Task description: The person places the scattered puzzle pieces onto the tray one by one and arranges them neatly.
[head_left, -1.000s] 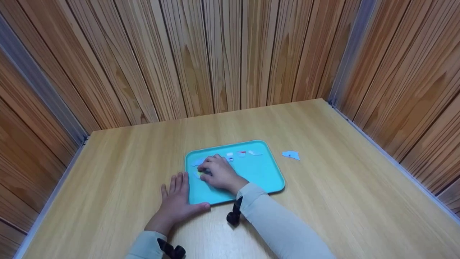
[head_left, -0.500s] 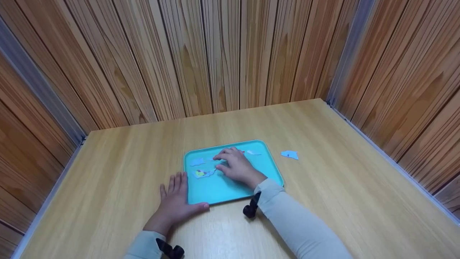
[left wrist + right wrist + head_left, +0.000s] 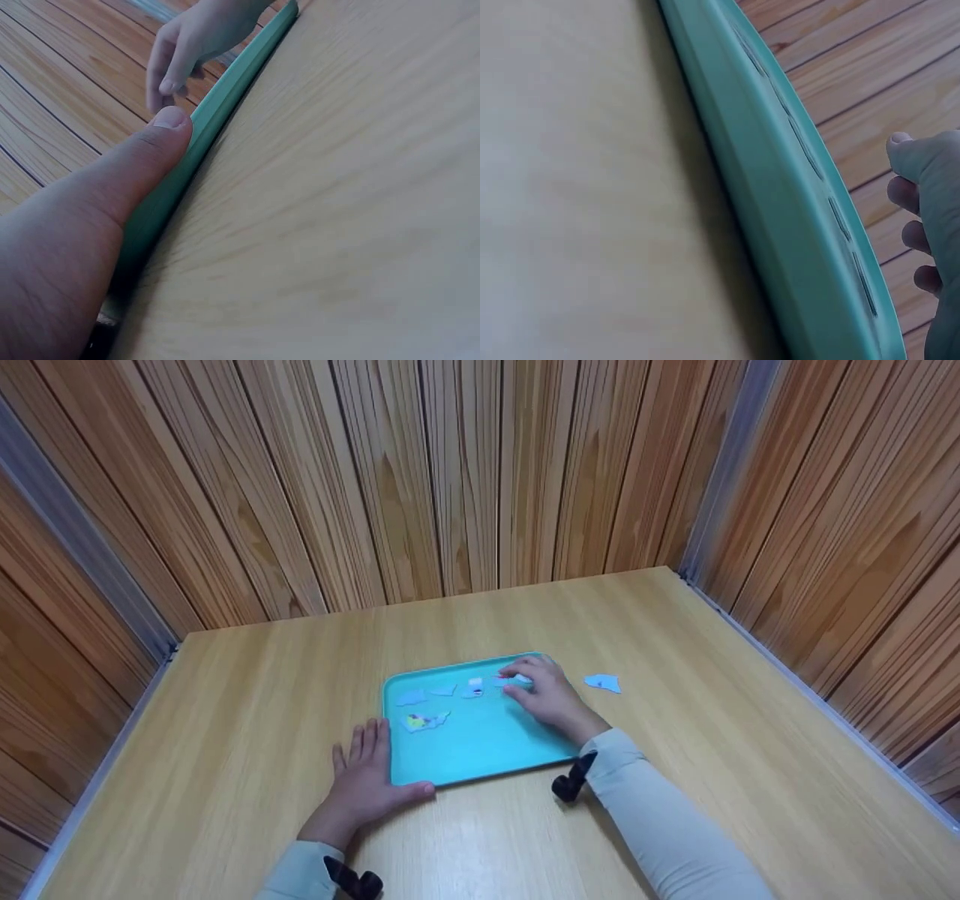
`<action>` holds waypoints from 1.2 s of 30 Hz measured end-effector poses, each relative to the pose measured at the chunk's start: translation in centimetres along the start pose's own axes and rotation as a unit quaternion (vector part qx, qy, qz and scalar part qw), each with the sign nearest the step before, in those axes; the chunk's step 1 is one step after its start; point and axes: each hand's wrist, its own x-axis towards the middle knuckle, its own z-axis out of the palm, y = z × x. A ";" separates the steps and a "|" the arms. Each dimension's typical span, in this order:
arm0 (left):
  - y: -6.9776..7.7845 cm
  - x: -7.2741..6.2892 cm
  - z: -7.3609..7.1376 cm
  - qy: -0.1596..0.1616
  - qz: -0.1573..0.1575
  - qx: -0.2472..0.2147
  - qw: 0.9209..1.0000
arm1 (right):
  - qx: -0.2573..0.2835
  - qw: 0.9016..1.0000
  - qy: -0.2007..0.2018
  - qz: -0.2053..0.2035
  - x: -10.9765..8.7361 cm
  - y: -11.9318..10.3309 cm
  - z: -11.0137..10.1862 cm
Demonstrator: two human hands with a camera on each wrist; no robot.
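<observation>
A turquoise tray (image 3: pixel 465 750) lies on the table and bears several flat, jagged picture pieces. My left hand (image 3: pixel 364 787) rests with spread fingers along the tray's left side, its thumb at the near edge. In the left wrist view that thumb (image 3: pixel 154 146) lies against the tray wall. Over the tray's far right part is my right hand (image 3: pixel 551 694), thumb and fingers apart, nothing visible between them. Its fingertips are right by a red-marked piece (image 3: pixel 500 681) and a whitish piece (image 3: pixel 523 679), partly covered. A yellow-patterned, joined-looking piece (image 3: pixel 425 722) lies at the tray's left.
Along the tray's far side lie a pale blue piece (image 3: pixel 411 697), a pointed piece (image 3: pixel 443 689) and a white-and-blue piece (image 3: pixel 474 688). One more blue piece (image 3: pixel 602 682) sits on the wooden table (image 3: pixel 262 720), right of the tray. Wood-panelled walls (image 3: pixel 450 480) stand behind.
My right hand has moved rightward across the tray, from the yellow-patterned piece to the far right pieces, uncovering the pieces at left and middle. The left hand has stayed in place.
</observation>
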 end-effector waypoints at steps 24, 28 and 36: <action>-0.3 -0.3 0.3 0.005 0.000 -0.004 1.000 | 0.040 0.997 0.066 0.030 -3.9 7.8 -5.0; -0.3 -0.3 0.2 0.001 0.001 -0.002 1.000 | 0.026 0.997 0.063 0.034 -4.3 8.6 -5.7; 0.1 -0.2 -0.1 0.001 0.005 0.000 1.000 | 0.000 0.997 0.048 0.055 -4.9 9.9 -7.0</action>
